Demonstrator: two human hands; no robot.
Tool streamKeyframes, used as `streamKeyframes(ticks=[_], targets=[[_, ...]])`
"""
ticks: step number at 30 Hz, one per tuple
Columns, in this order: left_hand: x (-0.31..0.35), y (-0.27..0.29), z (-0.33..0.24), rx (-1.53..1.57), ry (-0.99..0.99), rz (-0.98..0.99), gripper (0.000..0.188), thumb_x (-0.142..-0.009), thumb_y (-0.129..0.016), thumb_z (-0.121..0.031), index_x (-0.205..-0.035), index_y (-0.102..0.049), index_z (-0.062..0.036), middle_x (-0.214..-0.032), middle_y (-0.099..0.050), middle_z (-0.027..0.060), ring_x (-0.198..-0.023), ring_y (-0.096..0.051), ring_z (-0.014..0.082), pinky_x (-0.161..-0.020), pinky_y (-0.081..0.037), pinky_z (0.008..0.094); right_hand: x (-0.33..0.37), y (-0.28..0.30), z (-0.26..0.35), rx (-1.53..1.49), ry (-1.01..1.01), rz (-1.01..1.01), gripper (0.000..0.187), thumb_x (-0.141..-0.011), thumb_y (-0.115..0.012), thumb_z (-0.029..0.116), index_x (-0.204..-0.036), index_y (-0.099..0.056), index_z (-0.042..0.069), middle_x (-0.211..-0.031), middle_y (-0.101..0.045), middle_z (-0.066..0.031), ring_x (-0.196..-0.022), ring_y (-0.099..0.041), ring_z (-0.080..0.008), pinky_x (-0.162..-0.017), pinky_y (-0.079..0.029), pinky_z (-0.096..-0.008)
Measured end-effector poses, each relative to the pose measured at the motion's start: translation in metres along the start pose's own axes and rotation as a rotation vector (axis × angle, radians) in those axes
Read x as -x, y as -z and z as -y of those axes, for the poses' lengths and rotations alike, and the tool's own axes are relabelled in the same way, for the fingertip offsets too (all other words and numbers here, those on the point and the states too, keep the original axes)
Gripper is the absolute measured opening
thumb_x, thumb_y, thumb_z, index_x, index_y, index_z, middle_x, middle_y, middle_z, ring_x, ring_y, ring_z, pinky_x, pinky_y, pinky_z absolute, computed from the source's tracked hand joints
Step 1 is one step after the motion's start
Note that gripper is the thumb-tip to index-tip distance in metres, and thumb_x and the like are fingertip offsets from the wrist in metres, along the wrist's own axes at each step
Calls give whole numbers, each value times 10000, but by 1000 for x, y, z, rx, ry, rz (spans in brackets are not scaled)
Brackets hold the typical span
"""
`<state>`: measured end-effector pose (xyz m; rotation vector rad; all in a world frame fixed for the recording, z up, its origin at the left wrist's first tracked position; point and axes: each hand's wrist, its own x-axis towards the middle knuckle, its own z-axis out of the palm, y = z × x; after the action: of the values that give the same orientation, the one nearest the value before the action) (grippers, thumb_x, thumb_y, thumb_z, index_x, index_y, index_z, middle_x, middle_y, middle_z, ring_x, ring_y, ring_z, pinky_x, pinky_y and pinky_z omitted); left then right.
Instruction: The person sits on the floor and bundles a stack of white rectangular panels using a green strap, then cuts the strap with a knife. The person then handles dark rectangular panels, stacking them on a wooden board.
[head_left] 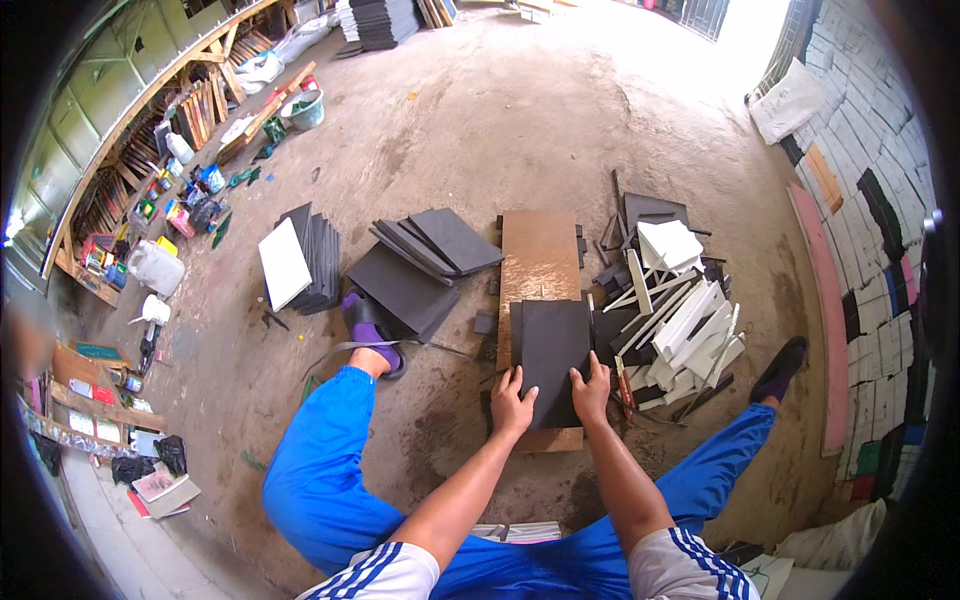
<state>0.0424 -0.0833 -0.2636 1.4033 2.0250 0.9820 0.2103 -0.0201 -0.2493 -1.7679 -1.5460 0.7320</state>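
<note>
A black rectangular sheet (pixel 555 345), perhaps foam or rubber, lies on a long brown wooden board (pixel 540 255) in front of me. At its left edge a second dark layer peeks out, so there may be more than one sheet. My left hand (pixel 512 408) grips the near left side, its thumb on top. On the near right side my right hand (pixel 591 388) holds the opposite edge, thumb also on the upper face. The fingers curled around the edges are partly hidden.
Left of the board lie fanned black sheets (pixel 405 285) and a stack of black sheets topped by a white one (pixel 285 263). White and black offcuts (pixel 690 325) are heaped at the right. A bucket (pixel 302 110) stands farther off; stacked pale sheets (pixel 870 200) line the right wall.
</note>
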Motion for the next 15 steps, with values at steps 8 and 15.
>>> streamKeyframes(ticks=[8, 15], targets=[[-6, -1, 16, 174, 110, 49, 710, -867, -805, -176, -1475, -513, 45, -1484, -552, 251, -1358, -560, 375, -1129, -457, 404, -3, -22, 0, 126, 5, -6, 622, -893, -793, 206, -1438, -572, 3, -1235, -546, -211, -1190, -526, -401, -1037, -440, -470], [-10, 15, -7, 158, 259, 137, 689, -865, -813, -187, -1452, -539, 48, -1386, -625, 266, -1266, -632, 381, -1064, -505, 406, -2, -27, -2, 214, -14, 7, 607, -911, -776, 226, -1445, -571, 22, -1233, -542, -195, -1186, -518, -389, -1025, -446, -462]])
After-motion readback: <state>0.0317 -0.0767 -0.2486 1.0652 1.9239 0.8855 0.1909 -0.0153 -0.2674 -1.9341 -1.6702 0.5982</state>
